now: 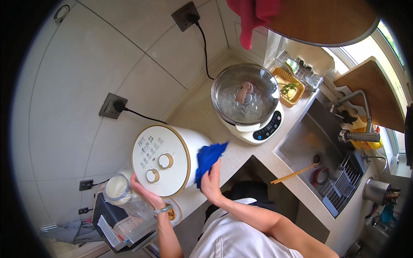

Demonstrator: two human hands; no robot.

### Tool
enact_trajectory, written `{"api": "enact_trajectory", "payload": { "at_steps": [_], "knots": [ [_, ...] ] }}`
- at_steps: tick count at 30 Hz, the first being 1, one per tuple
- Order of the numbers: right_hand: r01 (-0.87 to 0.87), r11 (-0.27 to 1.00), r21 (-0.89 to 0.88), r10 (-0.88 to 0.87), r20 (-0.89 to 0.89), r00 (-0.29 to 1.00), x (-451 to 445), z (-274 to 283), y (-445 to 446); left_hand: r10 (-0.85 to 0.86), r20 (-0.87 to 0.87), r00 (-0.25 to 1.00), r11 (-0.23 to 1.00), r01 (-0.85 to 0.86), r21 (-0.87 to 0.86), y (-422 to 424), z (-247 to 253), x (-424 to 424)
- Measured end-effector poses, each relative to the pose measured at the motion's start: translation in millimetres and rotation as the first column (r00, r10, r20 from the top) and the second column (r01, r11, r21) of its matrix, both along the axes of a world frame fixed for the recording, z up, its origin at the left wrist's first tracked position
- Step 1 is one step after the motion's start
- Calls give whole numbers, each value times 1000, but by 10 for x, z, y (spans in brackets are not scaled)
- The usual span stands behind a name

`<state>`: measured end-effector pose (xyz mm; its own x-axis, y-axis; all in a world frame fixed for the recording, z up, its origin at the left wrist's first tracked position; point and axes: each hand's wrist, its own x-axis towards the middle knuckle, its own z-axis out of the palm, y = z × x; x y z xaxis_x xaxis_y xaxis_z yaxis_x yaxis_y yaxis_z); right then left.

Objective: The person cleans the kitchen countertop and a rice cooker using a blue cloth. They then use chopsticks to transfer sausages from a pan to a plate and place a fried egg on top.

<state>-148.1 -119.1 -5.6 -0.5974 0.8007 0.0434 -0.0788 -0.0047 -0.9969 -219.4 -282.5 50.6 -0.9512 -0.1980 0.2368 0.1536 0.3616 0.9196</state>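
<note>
A white cylindrical kitchen appliance [166, 158] with a gold rim and two knobs lies tilted on the counter, its panel facing up. My left hand [146, 193], with a pale bangle at the wrist, supports the panel's lower left edge; part of the palm is hidden behind it. A blue cloth [206, 163] is in my right hand [211, 183], pressed against the appliance's white side. Behind it stands a white electric steamer [271, 127] under a glass lid [245, 93]. A plate of food [176, 211] sits partly hidden below my left wrist.
Wooden chopsticks [292, 174] reach over the edge of the steel sink [297, 135], which holds a drying rack [342, 183]. A gold basket [300, 90] with greens stands beyond the steamer. Lidded plastic containers [116, 187] stand at left. Black cords run to wall sockets [113, 105].
</note>
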Motion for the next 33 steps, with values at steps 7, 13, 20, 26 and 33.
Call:
{"api": "enact_trajectory", "payload": {
  "at_steps": [7, 13, 20, 26, 33],
  "knots": [
    [57, 992, -109, -28, 249, 968, -141, -466, 157, -8, -10, 1000, 999, 8, 37, 136, 84, 1],
    [-23, 999, -44, 25, 46, 999, -13, 30, -95, 10, -19, 1000, 1000, -10, -13, 53, 43, 14],
    [11, 1000, 3, -12, 210, 978, -62, -234, -81, -5, -48, 999, 999, 3, -34, 171, 124, 18],
    [48, 998, -45, -33, 299, 954, -230, -615, 143, 35, -39, 999, 999, -36, -32, 126, 98, 30],
    [-73, 985, 158, 60, 84, 995, -195, 68, 94, 50, -4, 999, 997, -51, -56, 124, 91, 30]
  ]
}}
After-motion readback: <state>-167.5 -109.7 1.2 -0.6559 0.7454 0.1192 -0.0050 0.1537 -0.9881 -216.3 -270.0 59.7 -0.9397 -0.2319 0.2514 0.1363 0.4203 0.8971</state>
